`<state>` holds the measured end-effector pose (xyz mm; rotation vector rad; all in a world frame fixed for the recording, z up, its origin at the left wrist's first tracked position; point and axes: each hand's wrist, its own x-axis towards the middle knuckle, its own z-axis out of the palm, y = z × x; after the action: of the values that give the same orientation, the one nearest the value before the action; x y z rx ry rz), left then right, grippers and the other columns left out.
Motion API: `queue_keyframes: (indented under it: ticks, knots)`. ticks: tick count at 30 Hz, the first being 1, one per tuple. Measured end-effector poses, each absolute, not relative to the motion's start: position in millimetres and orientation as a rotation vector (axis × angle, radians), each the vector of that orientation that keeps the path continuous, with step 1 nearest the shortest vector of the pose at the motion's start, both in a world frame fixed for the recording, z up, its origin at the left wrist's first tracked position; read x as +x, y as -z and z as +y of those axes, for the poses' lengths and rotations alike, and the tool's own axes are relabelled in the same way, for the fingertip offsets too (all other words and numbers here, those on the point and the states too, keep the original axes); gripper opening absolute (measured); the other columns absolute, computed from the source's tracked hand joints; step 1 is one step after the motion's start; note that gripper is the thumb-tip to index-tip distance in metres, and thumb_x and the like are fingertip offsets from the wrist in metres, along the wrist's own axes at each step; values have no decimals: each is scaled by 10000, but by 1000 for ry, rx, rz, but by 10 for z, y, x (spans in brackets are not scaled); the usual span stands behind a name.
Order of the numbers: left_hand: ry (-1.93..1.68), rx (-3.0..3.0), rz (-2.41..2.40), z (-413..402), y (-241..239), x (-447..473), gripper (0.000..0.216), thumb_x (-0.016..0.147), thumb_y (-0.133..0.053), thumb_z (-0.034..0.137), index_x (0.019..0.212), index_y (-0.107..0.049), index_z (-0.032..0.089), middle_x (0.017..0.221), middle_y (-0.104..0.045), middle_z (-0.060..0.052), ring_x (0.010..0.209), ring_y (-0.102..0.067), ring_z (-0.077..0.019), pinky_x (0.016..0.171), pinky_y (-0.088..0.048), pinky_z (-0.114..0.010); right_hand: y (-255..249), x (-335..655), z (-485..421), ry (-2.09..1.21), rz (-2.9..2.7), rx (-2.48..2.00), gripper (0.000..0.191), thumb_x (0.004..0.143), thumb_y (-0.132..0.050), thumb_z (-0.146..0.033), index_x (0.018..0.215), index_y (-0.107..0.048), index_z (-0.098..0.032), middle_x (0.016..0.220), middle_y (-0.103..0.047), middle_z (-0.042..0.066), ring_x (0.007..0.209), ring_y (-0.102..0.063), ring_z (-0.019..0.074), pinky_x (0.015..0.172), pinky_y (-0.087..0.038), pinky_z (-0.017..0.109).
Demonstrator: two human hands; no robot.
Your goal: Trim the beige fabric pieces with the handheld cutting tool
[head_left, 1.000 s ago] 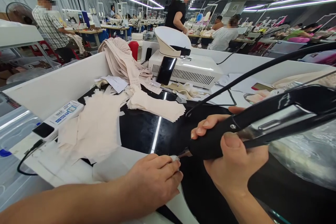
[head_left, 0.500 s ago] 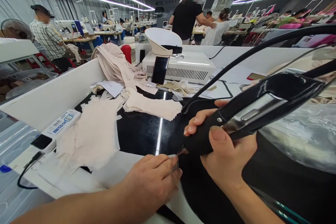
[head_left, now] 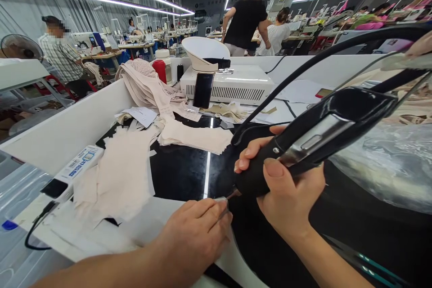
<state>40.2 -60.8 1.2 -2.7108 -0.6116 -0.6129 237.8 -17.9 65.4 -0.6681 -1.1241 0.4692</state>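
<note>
My right hand is wrapped round a black corded hand tool with a long metal lever on its side. The tool slants down to the left, and its narrow copper-coloured tip is close to my left fingertips. My left hand is closed, thumb and fingers pinching a small thin greyish piece at the tool's tip; most of that piece is hidden by the fingers. Left of the hands, a stack of pale pink cut fabric lies on the table, with another fabric stack behind.
A phone leans on a white vented box carrying a white visor. A white device with a cable lies left. Clear plastic covers the right side. The tool's black cable arches overhead. Co-workers are behind.
The view has shifted slightly. The upper end of the tool has moved a little left, with its tip still at my left fingers. In the background, the standing person in black has lowered an arm.
</note>
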Motion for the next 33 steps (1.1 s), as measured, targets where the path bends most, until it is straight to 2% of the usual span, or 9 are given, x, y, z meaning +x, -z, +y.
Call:
queue_keyframes:
  ticks: [3,10,16,20,27,33]
  knots:
    - [702,-2691,-605,-604,-34,405,328,1324,-575,259,1390,-865,120,1400,-918,-80,1331,-847,-173,1121,-648,-242,-658,2377,-183,-473,-1122,-656,383,995,-1000,-556,1191,-767,-324,835,-800,-37,563,-707,207,518,-672,384]
    - [509,-2747,-579,-598,-16,403,331,1308,-643,296,1497,-815,86,1475,-885,-154,1382,-840,-213,1128,-653,-277,-659,2387,-177,-501,-1104,-694,409,960,-1001,-516,1222,-749,-326,824,-781,-53,560,-706,209,528,-660,388]
    - [493,-2669,-497,-578,-8,390,315,1301,-608,221,1429,-857,78,1425,-909,-139,1398,-835,-197,1250,-605,-270,-733,2388,-189,-517,-1068,-662,421,903,-1071,-562,1058,-763,-320,815,-766,-52,577,-686,182,500,-611,329]
    - [631,-2613,-520,-573,-8,384,338,1308,-563,188,1346,-886,97,1353,-932,-91,1321,-866,-177,1233,-609,-259,-774,2370,-198,-540,-1026,-657,469,845,-1110,-576,1015,-759,-315,795,-758,-54,565,-680,184,479,-594,324]
    - [586,-2584,-509,-599,-67,427,336,1306,-568,182,1358,-888,96,1376,-930,-92,1333,-866,-173,1269,-590,-250,-749,2352,-189,-533,-1047,-665,461,884,-1074,-578,1097,-754,-326,792,-756,-59,537,-684,198,467,-616,351]
    - [697,-2557,-539,-596,-85,457,359,1310,-542,168,1307,-896,106,1325,-942,-65,1280,-868,-148,1230,-595,-234,-693,2353,-171,-509,-1060,-632,457,943,-1054,-562,1213,-764,-335,822,-783,-61,548,-717,204,485,-658,355]
